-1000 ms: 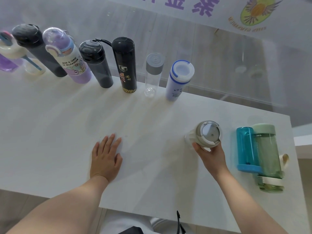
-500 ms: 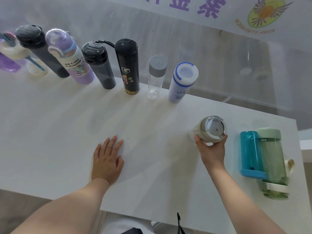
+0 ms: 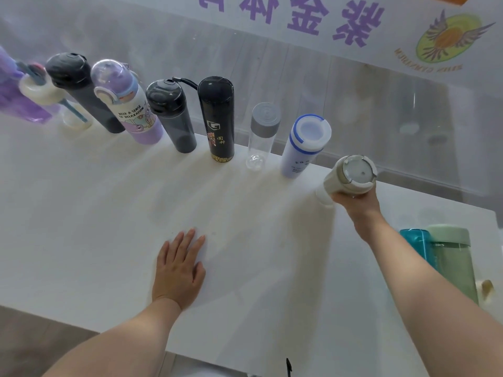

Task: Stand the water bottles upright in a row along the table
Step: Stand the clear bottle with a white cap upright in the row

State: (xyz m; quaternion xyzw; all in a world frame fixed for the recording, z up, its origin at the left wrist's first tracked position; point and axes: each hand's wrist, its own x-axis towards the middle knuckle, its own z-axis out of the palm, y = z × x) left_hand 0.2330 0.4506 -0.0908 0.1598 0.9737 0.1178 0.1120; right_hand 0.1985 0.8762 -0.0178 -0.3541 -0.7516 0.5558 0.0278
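While the right arm is extended forward and slightly to the right across the white table (image 3: 81, 227), the right hand (image 3: 356, 205) is closed around the body of a cream bottle (image 3: 351, 176) just below its cap. The fingers are wrapped behind the bottle and the thumb (image 3: 339, 198) is pressed on its near-left side. The cream bottle is held roughly upright, tilted slightly, with its lid turned toward the camera; it is positioned at the right end of the row, just beside the white bottle with a blue ring (image 3: 303, 146). Whether its base is touching the table cannot be determined, as the base is hidden by the hand and the bottle itself.

The left hand (image 3: 178, 270) is laid flat, palm down, on the table near the front edge, with the fingers extended, slightly spread and directed away from the body. Nothing is held by it.

Along the far edge, bottles are set upright in a row: a clear bottle with a grey cap (image 3: 260, 137), a black flask (image 3: 217, 118), a smoky grey bottle (image 3: 171, 115), a purple-and-white printed bottle (image 3: 128, 104) and a dark bottle (image 3: 79, 85), with further items at the far left partly cut off. Near the right edge, a teal bottle (image 3: 415, 244) and a pale green bottle (image 3: 451, 259) are laid on their sides, touching one another, partly hidden by the right forearm.
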